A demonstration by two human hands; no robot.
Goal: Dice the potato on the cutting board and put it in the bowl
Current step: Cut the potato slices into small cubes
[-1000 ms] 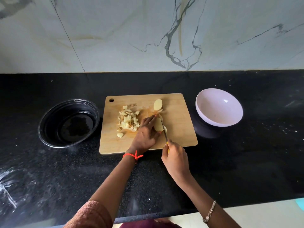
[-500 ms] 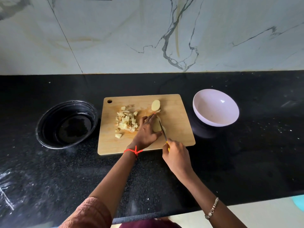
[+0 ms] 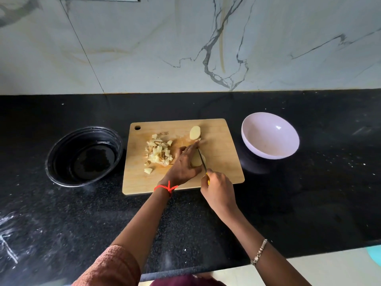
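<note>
A wooden cutting board lies on the black counter. My left hand presses down on a peeled potato piece near the board's middle. In my right hand is a small knife with a yellow handle, its blade resting against the right side of that piece. A heap of diced potato sits left of my left hand. Another potato slice lies at the board's far side. A pale white bowl stands right of the board, with nothing visible inside.
A round black bowl stands left of the board. A marble wall rises behind the counter. The counter's front edge runs just below my forearms.
The view has shifted slightly. Both hands stay on the potato piece and knife, with the blade still against the piece.
</note>
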